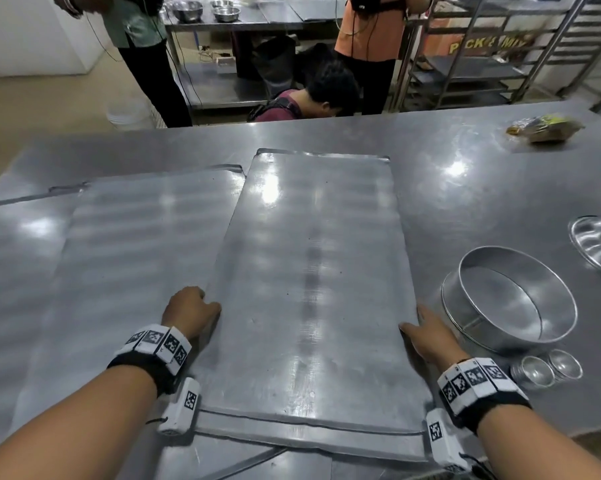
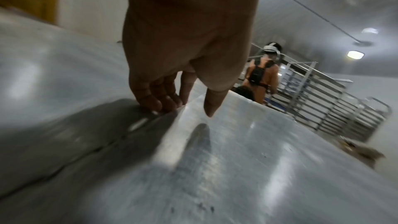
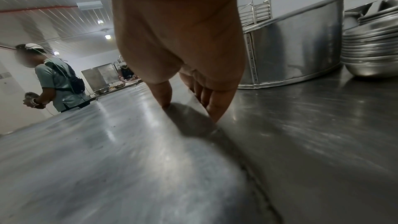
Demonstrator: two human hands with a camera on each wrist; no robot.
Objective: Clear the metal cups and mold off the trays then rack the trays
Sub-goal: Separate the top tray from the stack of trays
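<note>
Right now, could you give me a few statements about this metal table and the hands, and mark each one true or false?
1. Both hands, left hand and right hand, are at the long edges of the middle tray. True.
2. The round mold sits on that tray. False: it stands on the table, right of the tray.
3. Two small metal cups lie near the mold. True.
4. The middle tray carries a pile of bowls. False: its surface is bare.
</note>
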